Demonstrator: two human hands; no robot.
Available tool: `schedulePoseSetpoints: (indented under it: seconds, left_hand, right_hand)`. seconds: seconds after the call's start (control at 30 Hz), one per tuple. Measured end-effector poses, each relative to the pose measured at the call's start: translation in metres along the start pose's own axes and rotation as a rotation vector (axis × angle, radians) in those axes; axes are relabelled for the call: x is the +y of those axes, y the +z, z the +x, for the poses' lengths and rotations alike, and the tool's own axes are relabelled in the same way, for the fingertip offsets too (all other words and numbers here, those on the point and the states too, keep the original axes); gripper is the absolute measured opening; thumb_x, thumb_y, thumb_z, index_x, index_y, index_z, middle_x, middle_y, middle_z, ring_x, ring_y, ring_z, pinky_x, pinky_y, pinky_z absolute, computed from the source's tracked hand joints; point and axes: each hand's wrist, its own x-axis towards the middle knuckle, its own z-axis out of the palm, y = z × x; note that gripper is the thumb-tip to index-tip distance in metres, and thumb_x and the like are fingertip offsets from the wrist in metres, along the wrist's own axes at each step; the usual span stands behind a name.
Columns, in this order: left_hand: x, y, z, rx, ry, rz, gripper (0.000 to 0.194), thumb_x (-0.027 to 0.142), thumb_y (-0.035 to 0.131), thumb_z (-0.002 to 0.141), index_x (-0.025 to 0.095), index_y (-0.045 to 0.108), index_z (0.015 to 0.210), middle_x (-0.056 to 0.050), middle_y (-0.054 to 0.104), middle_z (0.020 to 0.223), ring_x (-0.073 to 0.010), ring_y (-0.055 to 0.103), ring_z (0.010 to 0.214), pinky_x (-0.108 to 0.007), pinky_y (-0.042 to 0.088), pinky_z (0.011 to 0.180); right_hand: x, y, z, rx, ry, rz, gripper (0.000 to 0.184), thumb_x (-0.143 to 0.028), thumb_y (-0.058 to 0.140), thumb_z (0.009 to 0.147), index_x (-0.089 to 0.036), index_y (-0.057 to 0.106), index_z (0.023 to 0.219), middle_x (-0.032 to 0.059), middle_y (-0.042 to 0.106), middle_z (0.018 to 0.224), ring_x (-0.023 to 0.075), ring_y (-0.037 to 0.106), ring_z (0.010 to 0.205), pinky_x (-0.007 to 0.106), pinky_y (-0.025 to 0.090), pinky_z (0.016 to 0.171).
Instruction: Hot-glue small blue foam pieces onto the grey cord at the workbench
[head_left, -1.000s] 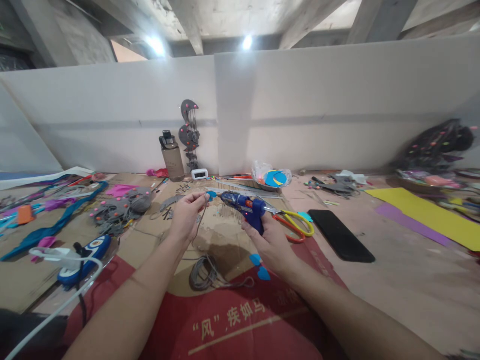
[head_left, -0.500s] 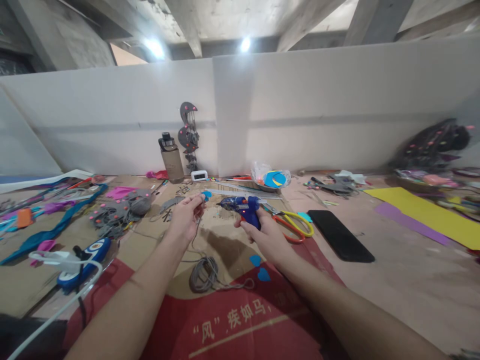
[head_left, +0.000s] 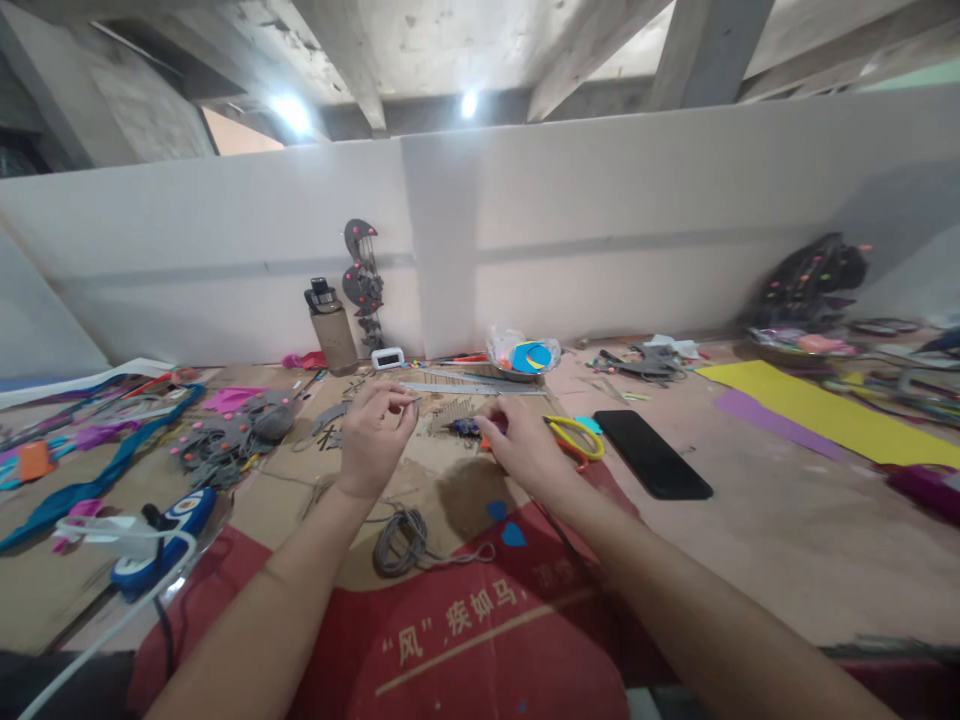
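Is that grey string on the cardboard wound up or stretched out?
Mostly wound up: the grey string lies in round loops on the cardboard, with loose parts trailing off to either side.

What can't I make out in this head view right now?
All in the head view:
Handle of the glue gun: mostly hidden by the right hand.
Blades of the scissors: behind the same hand.
Sliver in the left hand: too small to identify.
Magenta object: cut off by the right edge.
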Motion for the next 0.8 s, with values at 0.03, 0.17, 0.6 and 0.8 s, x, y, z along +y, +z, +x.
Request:
schedulePoseSetpoints:
  seconds: [0.03, 0.17, 0.6, 0.8]
  left_hand:
    - [0.001, 0.0, 0.0, -0.021, 0.052, 0.02, 0.005, 0.018, 0.065, 0.07, 0.023, 0.068, 0.07, -0.006, 0.064, 0.091, -0.0198, 0.057, 0.089, -0.03, 0.041, 0.083]
    - [0.002, 0.0, -0.002, -0.117, 0.151, 0.032, 0.008, 0.016, 0.065, 0.07, 0.024, 0.067, 0.072, -0.008, 0.065, 0.094, -0.0222, 0.057, 0.097, -0.034, 0.039, 0.093]
    - [-0.002, 0.01, -0.003, -0.201, -0.368, -0.264, 0.016, 0.029, 0.068, 0.07, 0.016, 0.067, 0.08, -0.004, 0.067, 0.068, -0.0166, 0.062, 0.062, -0.026, 0.045, 0.058]
    - [0.001, 0.011, -0.004, -0.223, -0.386, -0.273, 0.014, 0.028, 0.066, 0.073, 0.015, 0.069, 0.078, -0.005, 0.067, 0.065, -0.0142, 0.06, 0.059, -0.024, 0.046, 0.057]
  right_hand:
    - [-0.009, 0.002, 0.0, -0.029, 0.0, 0.169, 0.016, -0.035, 0.049, 0.084, -0.02, 0.052, 0.078, 0.0051, 0.059, 0.083, 0.0196, 0.056, 0.082, 0.036, 0.044, 0.077]
    - [-0.04, 0.023, 0.006, -0.144, 0.068, 0.748, 0.023, -0.031, 0.058, 0.076, -0.022, 0.044, 0.091, 0.0026, 0.063, 0.093, 0.0149, 0.06, 0.088, 0.032, 0.047, 0.08]
    - [-0.038, 0.039, 0.008, -0.107, 0.178, 0.676, 0.013, -0.032, 0.051, 0.079, -0.019, 0.051, 0.078, -0.0046, 0.049, 0.065, 0.0069, 0.045, 0.047, 0.019, 0.038, 0.039]
    - [-0.031, 0.032, 0.005, -0.077, 0.1, 0.536, 0.011, -0.03, 0.054, 0.079, -0.02, 0.051, 0.082, -0.0034, 0.052, 0.069, 0.0098, 0.048, 0.056, 0.022, 0.04, 0.05]
